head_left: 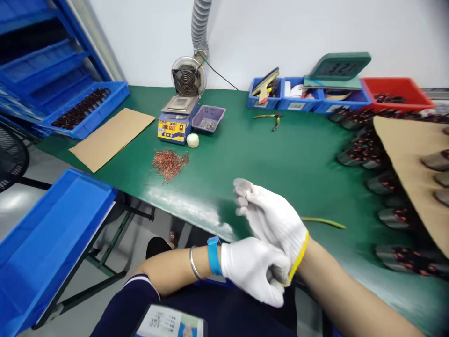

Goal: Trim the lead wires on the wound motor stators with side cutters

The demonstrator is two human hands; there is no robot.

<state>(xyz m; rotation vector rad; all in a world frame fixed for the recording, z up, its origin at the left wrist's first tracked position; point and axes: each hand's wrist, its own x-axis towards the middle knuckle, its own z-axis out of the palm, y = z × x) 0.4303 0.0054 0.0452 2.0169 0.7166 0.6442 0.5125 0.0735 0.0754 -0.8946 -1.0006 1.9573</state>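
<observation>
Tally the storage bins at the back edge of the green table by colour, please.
Blue bins: 3 (first, second, third)
Red bins: 1
Total: 4

The purple tray by the solder pot is not counted.

1. Your solder pot (pixel 175 122) sits on the table (pixel 280 154), far side.
2. Wire scraps (pixel 169 163) lie just before it.
3. Small tray (pixel 208 118) sits right of it.
4. Cardboard (pixel 111 136) lies left of it.
</observation>
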